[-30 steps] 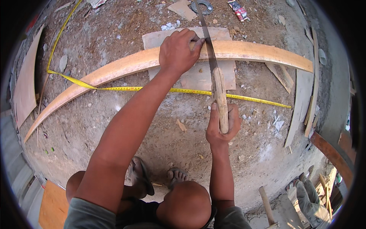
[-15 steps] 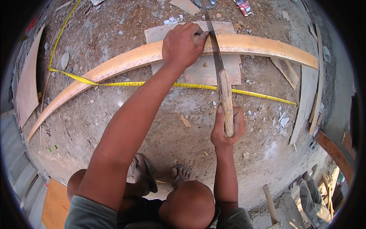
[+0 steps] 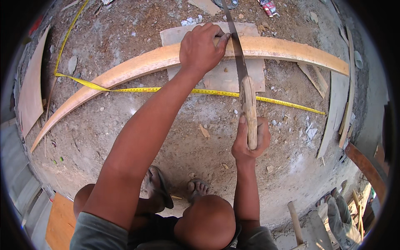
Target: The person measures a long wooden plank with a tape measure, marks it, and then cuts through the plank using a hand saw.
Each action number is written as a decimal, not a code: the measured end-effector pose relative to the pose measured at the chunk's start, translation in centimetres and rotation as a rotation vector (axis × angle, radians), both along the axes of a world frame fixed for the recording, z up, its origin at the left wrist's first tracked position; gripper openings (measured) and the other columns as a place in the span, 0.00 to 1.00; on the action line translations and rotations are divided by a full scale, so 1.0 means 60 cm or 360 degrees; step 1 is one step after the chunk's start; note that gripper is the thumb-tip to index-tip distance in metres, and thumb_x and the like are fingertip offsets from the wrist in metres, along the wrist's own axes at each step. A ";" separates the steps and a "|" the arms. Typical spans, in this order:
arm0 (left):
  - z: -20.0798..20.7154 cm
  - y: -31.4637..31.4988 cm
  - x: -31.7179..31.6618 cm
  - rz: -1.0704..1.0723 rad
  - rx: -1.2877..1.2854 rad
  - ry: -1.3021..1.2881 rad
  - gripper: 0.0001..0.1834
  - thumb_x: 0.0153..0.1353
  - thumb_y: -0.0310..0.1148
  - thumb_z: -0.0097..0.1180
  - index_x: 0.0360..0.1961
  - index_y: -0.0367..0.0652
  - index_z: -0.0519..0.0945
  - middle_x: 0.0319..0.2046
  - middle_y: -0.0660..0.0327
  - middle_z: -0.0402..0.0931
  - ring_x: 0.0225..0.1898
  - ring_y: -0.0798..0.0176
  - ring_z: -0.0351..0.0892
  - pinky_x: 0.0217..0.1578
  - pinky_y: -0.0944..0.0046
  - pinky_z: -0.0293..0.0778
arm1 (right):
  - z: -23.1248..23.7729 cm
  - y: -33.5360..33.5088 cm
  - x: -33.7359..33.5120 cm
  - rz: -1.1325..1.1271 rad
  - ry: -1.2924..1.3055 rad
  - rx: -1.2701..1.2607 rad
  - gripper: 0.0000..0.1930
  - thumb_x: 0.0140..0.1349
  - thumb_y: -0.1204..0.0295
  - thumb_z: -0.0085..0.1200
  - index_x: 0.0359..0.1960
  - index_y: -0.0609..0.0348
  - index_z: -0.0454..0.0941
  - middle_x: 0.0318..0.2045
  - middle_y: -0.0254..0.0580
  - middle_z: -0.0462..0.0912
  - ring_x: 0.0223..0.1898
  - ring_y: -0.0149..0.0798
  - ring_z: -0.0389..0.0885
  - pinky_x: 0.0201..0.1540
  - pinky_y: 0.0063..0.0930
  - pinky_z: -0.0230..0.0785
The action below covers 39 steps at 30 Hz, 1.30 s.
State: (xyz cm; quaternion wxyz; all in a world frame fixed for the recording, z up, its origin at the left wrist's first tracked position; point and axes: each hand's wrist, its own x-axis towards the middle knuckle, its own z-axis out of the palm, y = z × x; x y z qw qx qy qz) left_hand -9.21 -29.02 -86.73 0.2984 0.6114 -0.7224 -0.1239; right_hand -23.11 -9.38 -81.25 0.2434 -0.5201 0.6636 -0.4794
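A long wooden plank (image 3: 287, 48), bent into a curve by the lens, lies across the ground in front of me. My left hand (image 3: 204, 49) grips it near its middle, fingers over the far edge and thumb beside the saw blade. My right hand (image 3: 251, 139) is closed round the wooden handle of a handsaw (image 3: 248, 108). Its blade crosses the plank just right of my left thumb and points away from me. Beneath the plank lies a flat board (image 3: 216, 79). A yellow tape measure (image 3: 287, 103) stretches over the ground on the near side, passing under my left forearm and the saw.
Thin boards lie at the left (image 3: 34, 83) and right (image 3: 335, 108). Wood offcuts (image 3: 313, 79) and white scraps (image 3: 310, 132) litter the dirt. A crumpled red packet (image 3: 268, 7) is at the far side. Another person's legs (image 3: 342, 221) show at lower right.
The view has shifted very slightly. Both hands keep their grips, and the saw stays across the plank at nearly the same place.
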 end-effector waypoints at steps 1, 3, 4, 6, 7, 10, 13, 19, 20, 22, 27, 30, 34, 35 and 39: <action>0.001 -0.002 -0.006 -0.0006 0.0003 0.0025 0.13 0.64 0.46 0.63 0.32 0.48 0.82 0.33 0.60 0.81 0.39 0.49 0.82 0.38 0.48 0.75 | 0.005 -0.049 0.004 0.0001 -0.0043 -0.0007 0.09 0.63 0.78 0.63 0.30 0.60 0.73 0.16 0.33 0.75 0.16 0.22 0.70 0.20 0.23 0.62; -0.004 -0.002 -0.005 -0.0008 -0.0008 0.0029 0.13 0.64 0.46 0.63 0.32 0.48 0.82 0.32 0.60 0.81 0.39 0.49 0.82 0.38 0.48 0.75 | 0.010 -0.066 0.008 -0.0004 -0.0087 0.0011 0.09 0.63 0.79 0.63 0.29 0.59 0.73 0.16 0.32 0.74 0.16 0.21 0.70 0.20 0.22 0.61; -0.008 0.000 -0.005 -0.0005 -0.0021 0.0038 0.13 0.64 0.46 0.63 0.32 0.48 0.82 0.32 0.60 0.81 0.39 0.49 0.82 0.38 0.48 0.75 | 0.005 -0.055 0.009 0.0008 -0.0069 -0.0003 0.09 0.63 0.79 0.63 0.29 0.59 0.73 0.15 0.32 0.74 0.16 0.21 0.70 0.20 0.23 0.61; -0.009 0.003 0.005 0.0008 0.0027 0.0029 0.13 0.64 0.45 0.63 0.32 0.48 0.82 0.33 0.60 0.81 0.39 0.48 0.82 0.38 0.48 0.75 | 0.013 -0.003 0.011 -0.0002 -0.0057 0.0098 0.10 0.62 0.78 0.63 0.29 0.59 0.73 0.15 0.34 0.74 0.16 0.23 0.70 0.20 0.23 0.62; -0.006 0.002 0.011 0.0031 0.0062 0.0020 0.13 0.64 0.45 0.63 0.32 0.48 0.82 0.33 0.59 0.82 0.39 0.48 0.82 0.38 0.48 0.75 | 0.017 0.046 0.002 0.0007 0.0024 0.0111 0.10 0.61 0.78 0.64 0.29 0.59 0.73 0.15 0.35 0.74 0.15 0.24 0.70 0.20 0.23 0.63; -0.001 0.005 0.009 0.0021 0.0025 0.0012 0.13 0.64 0.45 0.63 0.33 0.47 0.82 0.33 0.59 0.82 0.39 0.48 0.82 0.38 0.48 0.75 | 0.048 0.150 -0.020 -0.0011 0.0204 0.0217 0.10 0.58 0.76 0.66 0.28 0.60 0.73 0.16 0.37 0.75 0.15 0.27 0.71 0.21 0.23 0.64; 0.001 0.001 0.010 0.0023 0.0011 -0.0055 0.13 0.65 0.45 0.62 0.33 0.47 0.82 0.34 0.59 0.82 0.40 0.48 0.82 0.39 0.47 0.75 | 0.017 0.114 -0.014 -0.0041 0.0149 0.0113 0.10 0.58 0.76 0.65 0.28 0.59 0.73 0.16 0.38 0.76 0.15 0.26 0.71 0.22 0.22 0.64; -0.006 -0.001 -0.012 -0.0015 0.0019 0.0057 0.13 0.65 0.45 0.62 0.33 0.47 0.82 0.33 0.59 0.82 0.40 0.47 0.82 0.39 0.48 0.75 | -0.007 -0.076 0.006 0.0031 -0.0119 -0.0165 0.10 0.63 0.79 0.63 0.29 0.59 0.72 0.16 0.34 0.72 0.15 0.22 0.66 0.19 0.23 0.59; -0.009 0.001 -0.004 -0.0010 0.0027 0.0057 0.13 0.65 0.45 0.62 0.33 0.47 0.82 0.33 0.59 0.82 0.40 0.47 0.82 0.39 0.48 0.75 | -0.008 -0.053 0.007 0.0026 -0.0076 -0.0079 0.09 0.62 0.79 0.63 0.29 0.59 0.73 0.16 0.35 0.73 0.15 0.23 0.67 0.20 0.23 0.61; -0.009 0.001 0.014 0.0011 0.0054 -0.0022 0.13 0.65 0.44 0.63 0.32 0.47 0.82 0.33 0.58 0.82 0.39 0.47 0.81 0.38 0.48 0.75 | 0.001 0.045 0.002 0.0025 0.0017 0.0087 0.07 0.63 0.77 0.63 0.30 0.60 0.75 0.19 0.35 0.75 0.19 0.25 0.69 0.24 0.24 0.62; -0.006 0.004 0.010 0.0027 0.0011 -0.0046 0.13 0.65 0.44 0.62 0.32 0.46 0.82 0.33 0.58 0.81 0.39 0.48 0.81 0.38 0.48 0.75 | 0.039 0.160 -0.022 -0.0020 0.0109 0.0235 0.05 0.63 0.76 0.62 0.32 0.62 0.78 0.23 0.36 0.78 0.23 0.28 0.72 0.29 0.26 0.64; -0.005 0.000 0.009 0.0018 -0.0029 -0.0069 0.13 0.65 0.43 0.62 0.32 0.46 0.82 0.32 0.58 0.81 0.39 0.47 0.81 0.38 0.48 0.75 | 0.003 0.046 -0.006 0.0057 0.0134 0.0057 0.10 0.61 0.78 0.64 0.28 0.59 0.72 0.14 0.35 0.73 0.15 0.24 0.71 0.20 0.23 0.62; -0.009 -0.004 -0.012 0.0013 -0.0047 0.0003 0.13 0.65 0.43 0.62 0.32 0.45 0.82 0.31 0.57 0.81 0.38 0.47 0.81 0.38 0.48 0.75 | -0.011 -0.059 0.004 0.0023 -0.0069 -0.0075 0.11 0.62 0.79 0.64 0.28 0.58 0.71 0.15 0.34 0.73 0.14 0.23 0.68 0.18 0.23 0.60; -0.011 0.001 -0.008 0.0010 -0.0036 0.0001 0.13 0.65 0.43 0.62 0.32 0.45 0.82 0.31 0.57 0.81 0.38 0.47 0.81 0.38 0.48 0.75 | -0.012 -0.057 0.005 0.0008 -0.0087 -0.0078 0.11 0.62 0.79 0.64 0.28 0.58 0.71 0.15 0.34 0.73 0.14 0.23 0.67 0.18 0.24 0.59; -0.003 0.000 0.014 0.0017 -0.0008 -0.0066 0.13 0.66 0.44 0.61 0.32 0.45 0.82 0.32 0.56 0.81 0.38 0.47 0.81 0.38 0.48 0.75 | 0.010 0.139 -0.015 0.0016 0.0162 0.0056 0.09 0.59 0.77 0.65 0.29 0.60 0.74 0.17 0.38 0.76 0.14 0.29 0.71 0.20 0.26 0.63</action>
